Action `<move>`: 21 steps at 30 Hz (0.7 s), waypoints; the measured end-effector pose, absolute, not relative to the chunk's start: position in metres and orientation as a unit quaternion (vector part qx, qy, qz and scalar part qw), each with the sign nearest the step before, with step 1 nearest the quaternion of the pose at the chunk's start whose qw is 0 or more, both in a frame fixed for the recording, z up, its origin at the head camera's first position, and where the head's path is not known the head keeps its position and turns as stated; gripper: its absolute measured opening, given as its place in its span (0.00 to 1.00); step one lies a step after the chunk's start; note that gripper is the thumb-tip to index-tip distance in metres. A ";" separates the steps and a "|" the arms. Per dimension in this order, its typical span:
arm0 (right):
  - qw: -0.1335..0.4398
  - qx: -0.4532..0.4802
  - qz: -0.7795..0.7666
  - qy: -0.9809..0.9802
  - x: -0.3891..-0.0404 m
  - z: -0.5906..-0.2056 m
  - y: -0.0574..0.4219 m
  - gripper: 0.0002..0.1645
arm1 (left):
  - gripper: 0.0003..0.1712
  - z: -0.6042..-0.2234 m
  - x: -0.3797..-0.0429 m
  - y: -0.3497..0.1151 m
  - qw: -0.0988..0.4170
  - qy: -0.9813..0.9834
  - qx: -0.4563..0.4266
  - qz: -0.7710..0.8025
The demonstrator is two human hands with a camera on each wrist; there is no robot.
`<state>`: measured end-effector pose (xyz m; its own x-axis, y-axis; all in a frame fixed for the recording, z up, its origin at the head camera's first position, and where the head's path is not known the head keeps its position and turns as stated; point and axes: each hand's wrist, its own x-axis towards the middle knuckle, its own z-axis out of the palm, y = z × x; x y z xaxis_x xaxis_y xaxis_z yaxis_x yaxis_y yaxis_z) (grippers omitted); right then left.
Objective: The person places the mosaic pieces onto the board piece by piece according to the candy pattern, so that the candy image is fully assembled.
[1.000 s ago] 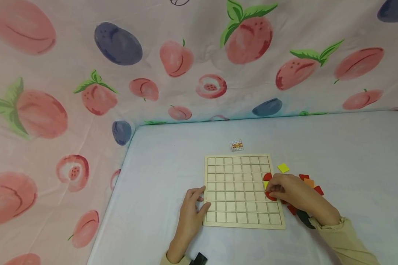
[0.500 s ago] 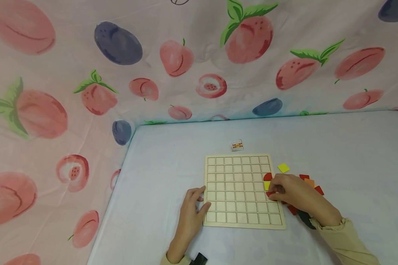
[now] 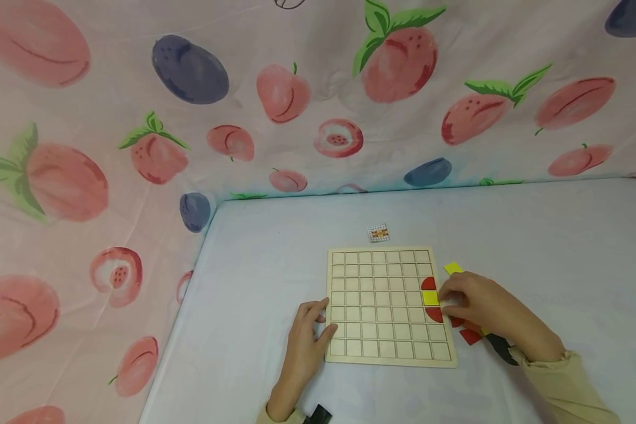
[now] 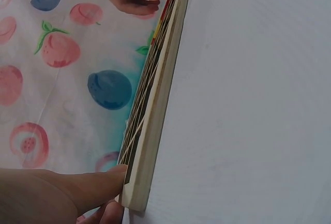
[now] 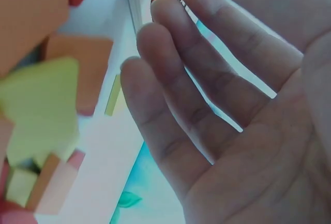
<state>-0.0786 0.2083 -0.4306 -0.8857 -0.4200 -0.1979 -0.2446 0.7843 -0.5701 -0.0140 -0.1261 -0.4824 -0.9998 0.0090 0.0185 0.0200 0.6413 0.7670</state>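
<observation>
A pale wooden grid board [image 3: 376, 306] lies on the white table. Along its right column sit a red rounded tile [image 3: 428, 284], a yellow square tile [image 3: 430, 298] and a second red rounded tile [image 3: 435, 314]. My left hand [image 3: 305, 338] rests at the board's left edge, thumb and a fingertip touching it; in the left wrist view the thumb [image 4: 103, 185] lies against the board's edge. Just off the right edge is my right hand [image 3: 479, 303], holding nothing. Its fingers [image 5: 160, 74] are loosely extended in the right wrist view.
Under and beside the right hand lies a pile of loose tiles, including a red tile [image 3: 470, 336], a yellow tile [image 5: 41, 105] and an orange tile [image 5: 80, 61]. Another yellow tile [image 3: 452, 267] is partly covered by that hand. Behind the board lies a small pattern card [image 3: 378, 233].
My right hand has let go of the lower red tile and moved right, off the board, uncovering the yellow and red tiles. My left hand has stayed in place.
</observation>
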 end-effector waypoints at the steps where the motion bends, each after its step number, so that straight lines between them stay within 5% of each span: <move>1: 0.158 -0.178 -0.274 0.932 -0.079 -0.431 0.210 0.11 | 0.29 -0.482 -0.014 -0.126 0.007 -0.906 -0.008 -0.423; 21: 0.156 -0.145 -0.245 0.946 -0.079 -0.435 0.240 0.15 | 0.28 -0.481 -0.014 -0.126 0.005 -0.905 -0.005 -0.425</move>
<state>-0.0787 0.2401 -0.4352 -0.9092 -0.3510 -0.2238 -0.1985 0.8382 -0.5079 -0.0139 -0.1260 -0.4814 -0.9999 0.0050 0.0125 0.0128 0.6388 0.7693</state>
